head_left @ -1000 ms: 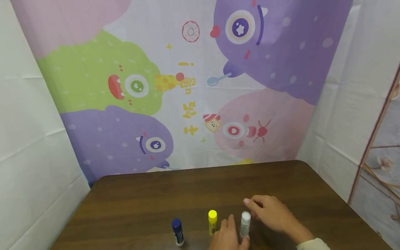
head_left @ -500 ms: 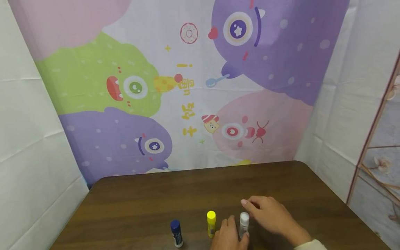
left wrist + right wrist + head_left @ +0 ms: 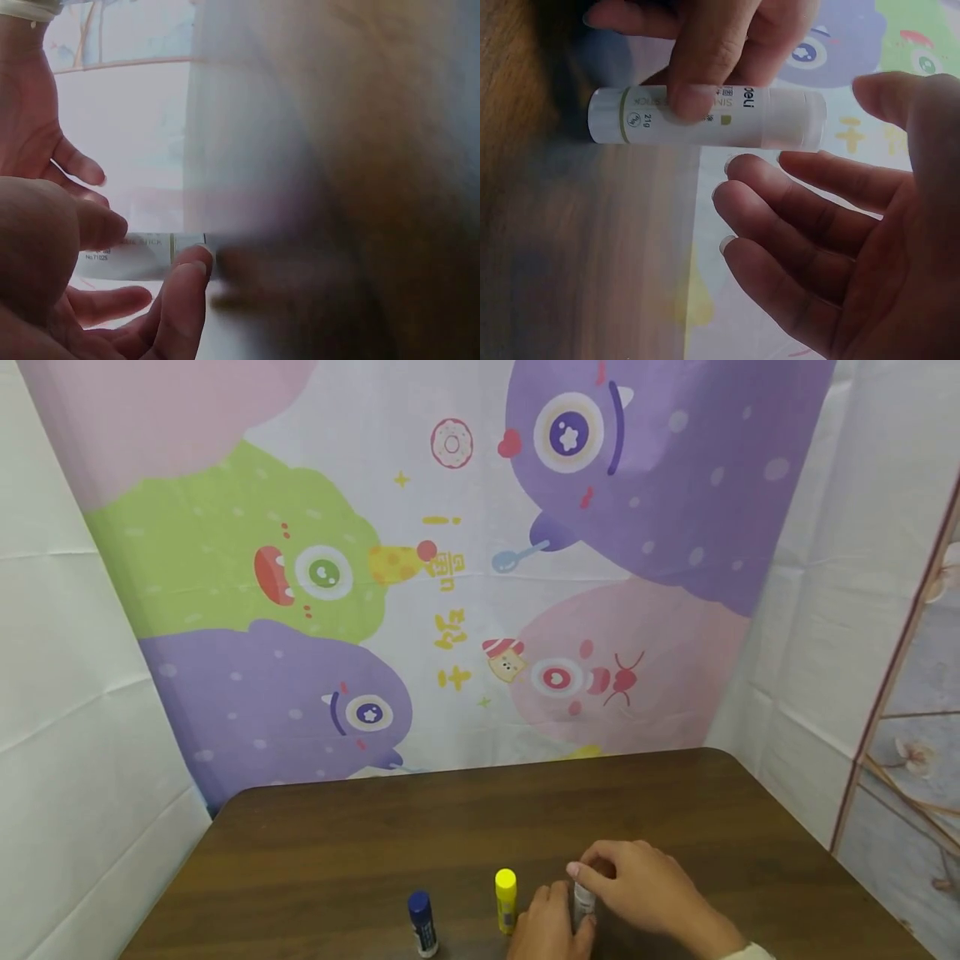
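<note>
A white glue stick [image 3: 583,903] stands upright near the table's front edge. My left hand [image 3: 551,925] grips its lower body; the right wrist view shows the thumb pressed on the label of the glue stick [image 3: 649,116]. My right hand [image 3: 651,887] is at the top of the stick, its thumb side hiding the cap in the head view. In the right wrist view, the thumb and fingers of the right hand [image 3: 855,247] are spread around the cap end without visibly closing on it. Part of the glue stick [image 3: 139,259] shows between left fingers in the left wrist view.
Just left of my left hand stands a yellow glue stick [image 3: 506,902]. Farther left is a dark blue stick [image 3: 423,925] of similar shape, also upright. The brown wooden table [image 3: 360,835] ends at a cartoon-printed cloth [image 3: 465,727], with pale cloth walls on both sides.
My right hand has moved left and slightly down, over the white glue stick's cap, which was visible before. My left hand keeps its hold. The head view has shifted slightly.
</note>
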Action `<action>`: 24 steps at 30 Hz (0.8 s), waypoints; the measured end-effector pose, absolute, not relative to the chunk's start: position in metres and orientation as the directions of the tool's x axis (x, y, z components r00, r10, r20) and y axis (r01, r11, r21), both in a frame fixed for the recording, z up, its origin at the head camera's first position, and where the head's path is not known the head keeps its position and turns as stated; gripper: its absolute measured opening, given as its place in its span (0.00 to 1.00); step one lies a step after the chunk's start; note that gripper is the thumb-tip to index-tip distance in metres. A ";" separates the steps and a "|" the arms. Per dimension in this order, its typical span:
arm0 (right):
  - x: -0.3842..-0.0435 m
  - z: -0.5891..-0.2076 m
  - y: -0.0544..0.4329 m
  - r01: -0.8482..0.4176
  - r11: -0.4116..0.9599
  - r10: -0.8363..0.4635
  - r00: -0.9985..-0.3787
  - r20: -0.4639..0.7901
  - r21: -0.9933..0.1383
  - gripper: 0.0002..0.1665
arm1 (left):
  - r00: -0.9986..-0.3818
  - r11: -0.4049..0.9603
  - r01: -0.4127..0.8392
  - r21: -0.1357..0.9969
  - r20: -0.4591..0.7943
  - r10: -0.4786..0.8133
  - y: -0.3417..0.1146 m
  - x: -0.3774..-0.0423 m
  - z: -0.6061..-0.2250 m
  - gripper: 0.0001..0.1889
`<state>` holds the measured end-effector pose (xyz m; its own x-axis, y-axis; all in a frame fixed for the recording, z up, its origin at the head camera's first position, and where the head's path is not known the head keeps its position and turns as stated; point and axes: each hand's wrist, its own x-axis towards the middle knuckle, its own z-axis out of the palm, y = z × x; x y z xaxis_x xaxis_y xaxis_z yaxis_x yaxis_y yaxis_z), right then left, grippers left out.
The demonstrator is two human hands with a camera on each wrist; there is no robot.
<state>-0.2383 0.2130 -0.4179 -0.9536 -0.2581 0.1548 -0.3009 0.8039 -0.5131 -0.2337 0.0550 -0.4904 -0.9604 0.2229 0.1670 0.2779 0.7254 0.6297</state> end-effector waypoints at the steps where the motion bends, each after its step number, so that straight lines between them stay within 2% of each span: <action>1: -0.238 -0.418 0.213 -0.308 0.799 -0.269 -0.951 0.152 -0.516 0.19 | -0.957 0.726 0.289 0.624 0.177 0.229 0.055 -0.234 -0.490 0.21; 8: -0.235 -0.420 0.213 -0.350 0.784 -0.305 -0.936 0.174 -0.512 0.14 | -0.939 0.735 0.342 0.585 0.234 0.251 0.054 -0.235 -0.490 0.17; 13: -0.233 -0.416 0.215 -0.376 0.792 -0.328 -0.926 0.185 -0.480 0.16 | -0.921 0.733 0.382 0.563 0.294 0.254 0.053 -0.233 -0.489 0.13; 24: -0.220 -0.391 0.213 -0.380 0.820 -0.312 -0.924 0.223 -0.428 0.09 | -0.906 0.673 0.404 0.620 0.372 0.202 0.056 -0.218 -0.477 0.12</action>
